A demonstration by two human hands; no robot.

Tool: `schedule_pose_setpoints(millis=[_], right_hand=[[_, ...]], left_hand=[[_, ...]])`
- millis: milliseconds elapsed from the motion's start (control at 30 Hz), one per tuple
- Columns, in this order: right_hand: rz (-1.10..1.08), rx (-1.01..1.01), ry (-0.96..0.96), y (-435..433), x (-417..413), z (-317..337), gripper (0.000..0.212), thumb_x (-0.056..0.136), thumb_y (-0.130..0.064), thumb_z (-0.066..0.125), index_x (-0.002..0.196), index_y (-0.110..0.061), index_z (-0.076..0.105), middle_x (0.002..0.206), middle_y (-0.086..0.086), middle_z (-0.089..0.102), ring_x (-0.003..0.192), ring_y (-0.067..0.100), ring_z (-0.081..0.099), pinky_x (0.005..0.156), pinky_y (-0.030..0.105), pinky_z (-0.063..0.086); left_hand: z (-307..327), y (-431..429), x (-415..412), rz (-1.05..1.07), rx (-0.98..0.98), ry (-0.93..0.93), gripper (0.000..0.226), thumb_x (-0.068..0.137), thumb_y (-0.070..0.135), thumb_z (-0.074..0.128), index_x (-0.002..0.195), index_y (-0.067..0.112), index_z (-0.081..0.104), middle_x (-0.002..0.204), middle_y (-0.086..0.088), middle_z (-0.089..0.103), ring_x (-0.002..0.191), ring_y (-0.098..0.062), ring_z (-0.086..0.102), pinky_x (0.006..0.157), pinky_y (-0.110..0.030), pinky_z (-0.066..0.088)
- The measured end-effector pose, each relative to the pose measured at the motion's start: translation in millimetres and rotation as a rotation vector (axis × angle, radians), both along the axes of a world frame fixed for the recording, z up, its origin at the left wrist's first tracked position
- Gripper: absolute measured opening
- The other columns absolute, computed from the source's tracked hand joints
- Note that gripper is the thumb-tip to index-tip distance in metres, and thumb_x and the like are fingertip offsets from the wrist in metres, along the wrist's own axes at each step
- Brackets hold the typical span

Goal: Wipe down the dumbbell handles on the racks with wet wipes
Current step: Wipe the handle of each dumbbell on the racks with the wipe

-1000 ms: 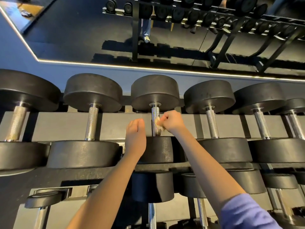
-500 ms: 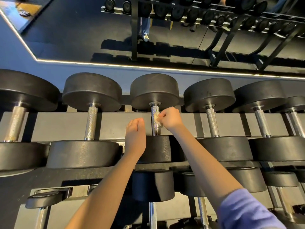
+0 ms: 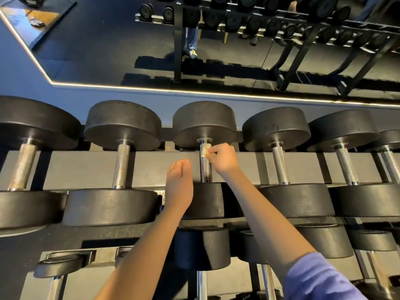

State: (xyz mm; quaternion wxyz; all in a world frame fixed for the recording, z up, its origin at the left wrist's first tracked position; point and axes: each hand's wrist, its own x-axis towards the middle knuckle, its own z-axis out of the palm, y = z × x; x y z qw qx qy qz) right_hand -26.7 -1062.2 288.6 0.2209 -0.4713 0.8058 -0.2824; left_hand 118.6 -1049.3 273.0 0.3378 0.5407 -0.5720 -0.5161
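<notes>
On the top rack point(image 3: 86, 167), I see my right hand point(image 3: 224, 158) pinching a wadded wet wipe point(image 3: 205, 149) against the middle dumbbell's handle point(image 3: 205, 169), just below its far head point(image 3: 204, 124). My left hand point(image 3: 178, 182) lies relaxed with fingers straight, just beside the handle. I cannot tell whether it touches the near head point(image 3: 208, 200).

view: head, worn | stands: over the rack point(image 3: 86, 167), close, within arm's reach | faces: forward and steeply down | centre: top row of dumbbells point(image 3: 122, 124), left hand point(image 3: 178, 182) and right hand point(image 3: 223, 158) | bottom edge: both forearms enter, lower row below | top: mirror point(image 3: 108, 40) | lens: wide, row bows at the sides
</notes>
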Motion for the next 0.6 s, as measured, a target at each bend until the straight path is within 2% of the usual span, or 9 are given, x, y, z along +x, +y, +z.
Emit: schedule_pose_setpoints(millis=[67, 167, 333, 400, 500, 600], right_hand=[[-0.03, -0.044, 0.016, -6, 2, 4, 0.046, 0.073, 0.005, 0.055, 0.046, -0.016, 0.023, 0.054, -0.001, 0.018, 0.057, 0.014, 0.013, 0.047, 0.029, 0.014], [-0.076, -0.108, 0.019, -16, 5, 9, 0.046, 0.073, 0.005, 0.052, 0.05, -0.018, 0.02, 0.055, -0.002, 0.014, 0.058, 0.014, 0.01, 0.044, 0.028, 0.012], [-0.054, -0.079, -0.033, -4, 3, 4, 0.045, 0.073, 0.006, 0.053, 0.047, -0.017, 0.024, 0.051, -0.001, 0.017, 0.056, 0.014, 0.014, 0.044, 0.024, 0.015], [0.004, 0.024, -0.051, 6, -3, 1, 0.04, 0.073, 0.006, 0.056, 0.045, -0.012, 0.033, 0.047, 0.0, 0.023, 0.055, 0.015, 0.023, 0.046, 0.022, 0.021], [0.015, 0.123, -0.027, 9, -4, 1, 0.039, 0.074, 0.004, 0.059, 0.044, -0.01, 0.038, 0.043, -0.002, 0.027, 0.053, 0.014, 0.027, 0.045, 0.02, 0.025], [-0.102, -0.009, -0.096, -2, 1, 2, 0.036, 0.072, 0.006, 0.058, 0.045, -0.007, 0.037, 0.05, 0.004, 0.029, 0.057, 0.017, 0.027, 0.051, 0.027, 0.024]], left_hand=[[0, 0, 0, 0.001, 0.004, 0.007, 0.032, 0.101, 0.033, 0.034, 0.118, 0.02, 0.057, 0.114, 0.004, 0.058, 0.109, -0.009, 0.051, 0.098, -0.028, 0.038], [2, 1, 0, 0.008, 0.015, 0.016, 0.026, 0.102, 0.033, 0.034, 0.11, 0.026, 0.057, 0.109, 0.006, 0.058, 0.106, -0.008, 0.052, 0.091, -0.025, 0.037], [2, 1, 0, 0.018, 0.018, 0.002, 0.03, 0.101, 0.033, 0.034, 0.117, 0.023, 0.057, 0.113, 0.007, 0.057, 0.108, -0.008, 0.05, 0.093, -0.025, 0.035], [0, 0, 0, 0.016, 0.014, -0.001, 0.032, 0.101, 0.033, 0.034, 0.12, 0.021, 0.057, 0.114, 0.006, 0.057, 0.109, -0.008, 0.05, 0.093, -0.025, 0.035], [-1, 0, -1, 0.011, 0.01, 0.005, 0.032, 0.101, 0.032, 0.034, 0.12, 0.021, 0.057, 0.115, 0.005, 0.057, 0.109, -0.009, 0.051, 0.093, -0.025, 0.036], [-1, -1, 0, 0.002, 0.005, 0.015, 0.024, 0.101, 0.032, 0.035, 0.111, 0.026, 0.056, 0.111, 0.005, 0.058, 0.107, -0.009, 0.052, 0.095, -0.027, 0.039]])
